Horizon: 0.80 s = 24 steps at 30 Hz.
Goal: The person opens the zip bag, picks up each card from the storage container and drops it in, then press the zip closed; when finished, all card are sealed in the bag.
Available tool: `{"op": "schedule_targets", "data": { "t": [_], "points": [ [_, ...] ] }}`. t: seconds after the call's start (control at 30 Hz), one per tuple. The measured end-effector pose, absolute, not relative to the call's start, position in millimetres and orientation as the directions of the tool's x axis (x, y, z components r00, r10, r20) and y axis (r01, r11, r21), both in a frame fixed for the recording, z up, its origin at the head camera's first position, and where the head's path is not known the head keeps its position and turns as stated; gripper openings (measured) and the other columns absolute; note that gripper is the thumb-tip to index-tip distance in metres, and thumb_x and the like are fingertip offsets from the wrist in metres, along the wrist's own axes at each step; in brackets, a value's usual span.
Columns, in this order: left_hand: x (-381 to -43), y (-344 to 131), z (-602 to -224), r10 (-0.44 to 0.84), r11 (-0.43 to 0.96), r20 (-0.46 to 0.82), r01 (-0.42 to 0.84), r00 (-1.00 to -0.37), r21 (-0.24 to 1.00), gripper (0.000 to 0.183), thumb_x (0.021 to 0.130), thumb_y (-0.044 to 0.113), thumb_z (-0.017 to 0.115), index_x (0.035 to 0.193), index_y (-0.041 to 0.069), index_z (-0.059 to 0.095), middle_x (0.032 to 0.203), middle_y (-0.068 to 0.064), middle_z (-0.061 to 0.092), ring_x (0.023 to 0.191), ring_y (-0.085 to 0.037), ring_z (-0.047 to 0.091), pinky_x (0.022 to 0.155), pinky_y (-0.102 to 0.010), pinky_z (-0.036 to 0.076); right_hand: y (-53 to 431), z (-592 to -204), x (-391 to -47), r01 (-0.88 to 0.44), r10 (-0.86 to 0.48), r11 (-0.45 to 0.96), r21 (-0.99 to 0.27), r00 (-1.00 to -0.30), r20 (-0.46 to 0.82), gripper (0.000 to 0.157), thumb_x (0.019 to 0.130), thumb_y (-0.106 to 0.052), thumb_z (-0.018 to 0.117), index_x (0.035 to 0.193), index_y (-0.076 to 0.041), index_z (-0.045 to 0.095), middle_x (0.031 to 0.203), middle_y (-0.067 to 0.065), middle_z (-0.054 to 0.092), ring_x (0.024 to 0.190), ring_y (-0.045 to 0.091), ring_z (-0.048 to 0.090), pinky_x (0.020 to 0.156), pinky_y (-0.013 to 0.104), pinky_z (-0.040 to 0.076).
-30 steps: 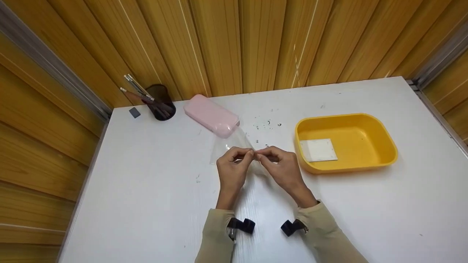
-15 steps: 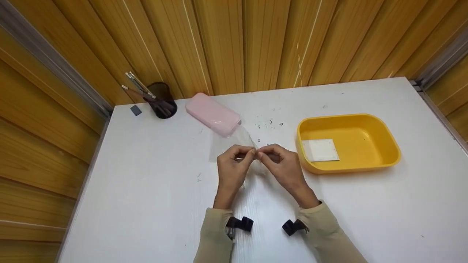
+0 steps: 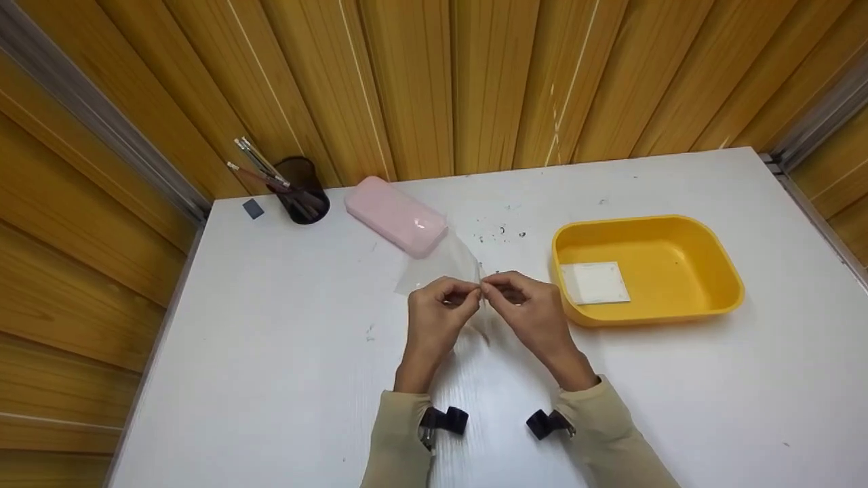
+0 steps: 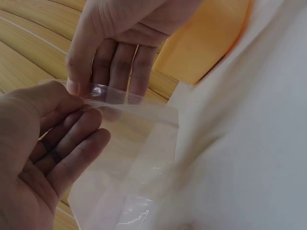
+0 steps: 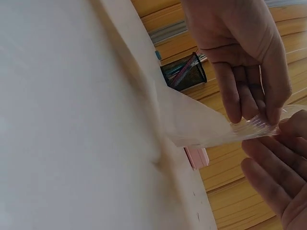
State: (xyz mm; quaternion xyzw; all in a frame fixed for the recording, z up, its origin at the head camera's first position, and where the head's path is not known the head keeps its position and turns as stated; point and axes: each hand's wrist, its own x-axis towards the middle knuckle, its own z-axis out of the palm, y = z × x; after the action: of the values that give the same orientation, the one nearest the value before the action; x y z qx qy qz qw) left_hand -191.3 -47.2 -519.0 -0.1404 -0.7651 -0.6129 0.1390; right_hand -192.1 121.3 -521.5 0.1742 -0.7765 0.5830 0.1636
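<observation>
Bag of clear, thin plastic (image 4: 139, 143) pinched along its edge

Over the white tabletop (image 3: 271, 352), we grasp the bag's edge between thumb and forefinger of our left hand (image 3: 436, 318) and of our right hand (image 3: 532, 315), the two pinches nearly meeting. The bag hangs below the hands and spreads away from us toward a smooth pink case with rounded corners (image 3: 393, 214); we cannot tell whether the two touch. Just beside our right hand stands a yellow rectangular plastic tub (image 3: 661, 288), a flat white square (image 3: 599, 282) lying in its left end. Near the far left corner, pencils (image 3: 256, 158) lean out of a black mesh cup (image 3: 305, 184), and a small dark grey block (image 3: 253, 209) lies beside it.
</observation>
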Motion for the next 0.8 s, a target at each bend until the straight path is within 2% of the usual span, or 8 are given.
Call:
{"op": "schedule_targets", "data": {
  "t": [0.3, 0.57, 0.67, 0.8],
  "points": [
    [-190.6, -47.5, -522.4, 0.064, 0.241, 0.421, 0.424, -0.905, 0.873, 0.011, 0.086, -0.012, 0.077, 0.089, -0.002, 0.081, 0.083, -0.005, 0.076, 0.07, -0.015, 0.072, 0.065, -0.027, 0.061, 120.8, -518.1, -187.5, -0.398, -0.054, 0.244, -0.884, -0.916, 0.398, 0.007, 0.093, 0.002, 0.079, 0.097, -0.002, 0.082, 0.089, 0.0, 0.08, 0.081, 0.018, 0.078, 0.073, 0.027, 0.062],
    [-190.6, -46.9, -523.6, 0.045, 0.177, 0.427, 0.427, -0.903, 0.887, 0.009, 0.088, -0.009, 0.078, 0.089, -0.001, 0.081, 0.083, -0.006, 0.077, 0.071, -0.018, 0.074, 0.066, -0.029, 0.062, 117.4, -518.2, -187.1, -0.37, -0.004, 0.151, -0.917, -0.928, 0.374, 0.007, 0.091, 0.006, 0.079, 0.093, -0.001, 0.082, 0.088, 0.009, 0.079, 0.081, 0.019, 0.078, 0.073, 0.029, 0.063],
    [-190.9, -47.9, -523.9, 0.054, 0.145, 0.416, 0.419, -0.908, 0.896, 0.002, 0.09, -0.005, 0.078, 0.089, -0.004, 0.08, 0.084, -0.007, 0.077, 0.072, -0.019, 0.075, 0.067, -0.031, 0.063, 116.6, -519.3, -187.5, -0.366, 0.001, 0.123, -0.923, -0.93, 0.368, 0.009, 0.09, 0.008, 0.078, 0.093, 0.0, 0.081, 0.088, 0.012, 0.079, 0.081, 0.019, 0.078, 0.073, 0.029, 0.063],
    [-192.4, -49.2, -522.6, 0.074, 0.105, 0.403, 0.409, -0.912, 0.906, 0.006, 0.093, -0.002, 0.077, 0.091, -0.007, 0.078, 0.085, -0.008, 0.077, 0.072, -0.021, 0.075, 0.067, -0.035, 0.064, 116.4, -518.7, -188.2, -0.356, -0.001, 0.08, -0.931, -0.934, 0.357, 0.009, 0.091, 0.008, 0.077, 0.093, 0.0, 0.081, 0.089, 0.013, 0.079, 0.08, 0.019, 0.078, 0.073, 0.03, 0.063]
  ]
}}
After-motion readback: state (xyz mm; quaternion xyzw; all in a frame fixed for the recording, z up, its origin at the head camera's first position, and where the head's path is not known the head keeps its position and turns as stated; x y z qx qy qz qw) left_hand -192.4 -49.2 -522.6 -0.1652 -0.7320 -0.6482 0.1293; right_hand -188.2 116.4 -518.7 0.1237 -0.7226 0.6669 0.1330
